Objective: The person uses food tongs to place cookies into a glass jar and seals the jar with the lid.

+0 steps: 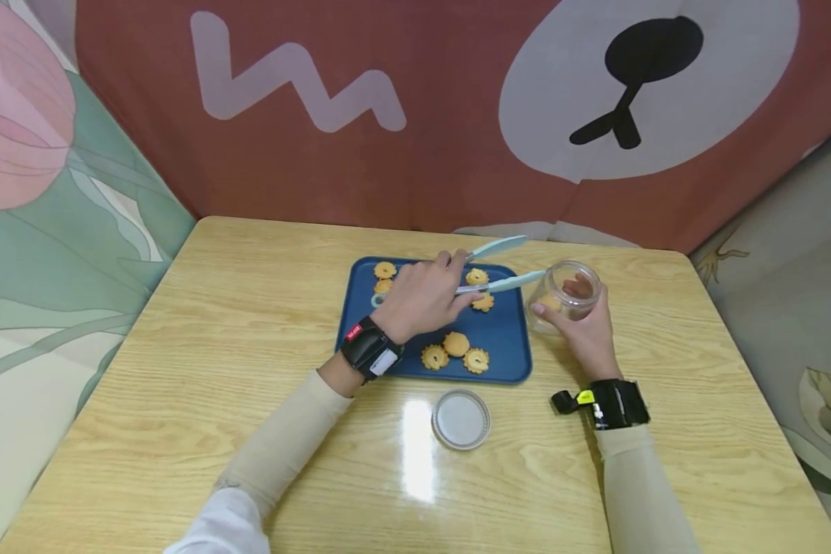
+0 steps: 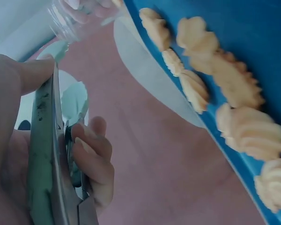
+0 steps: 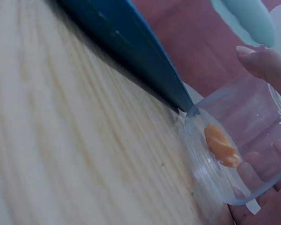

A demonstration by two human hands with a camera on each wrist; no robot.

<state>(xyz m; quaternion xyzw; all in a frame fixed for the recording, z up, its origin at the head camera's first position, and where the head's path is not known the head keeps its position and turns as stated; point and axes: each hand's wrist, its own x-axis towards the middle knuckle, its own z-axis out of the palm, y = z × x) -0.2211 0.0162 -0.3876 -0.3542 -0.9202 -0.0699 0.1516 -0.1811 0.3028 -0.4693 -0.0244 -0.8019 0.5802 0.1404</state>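
My left hand (image 1: 422, 300) grips a pair of tongs (image 1: 515, 282) with pale green tips, above the blue tray (image 1: 505, 338). The two tips stand spread apart with nothing between them; one is close to the rim of a clear jar (image 1: 542, 314). Around that jar my right hand (image 1: 591, 332) curls its thumb and fingers, tilting it beside the tray's right edge. Inside, near the jar's bottom, lies one cookie (image 3: 221, 147). Several more cookies (image 2: 250, 133) sit on the tray, among them a plain-topped cookie (image 1: 456, 344) at the front. My left hand hides part of the tray.
A round lid (image 1: 461, 419) lies on the wooden table (image 1: 284, 308) in front of the tray. Behind the table hangs a reddish-brown cloth (image 1: 443, 169) with a cartoon face. Patterned cloth (image 1: 62, 292) covers the left side as well.
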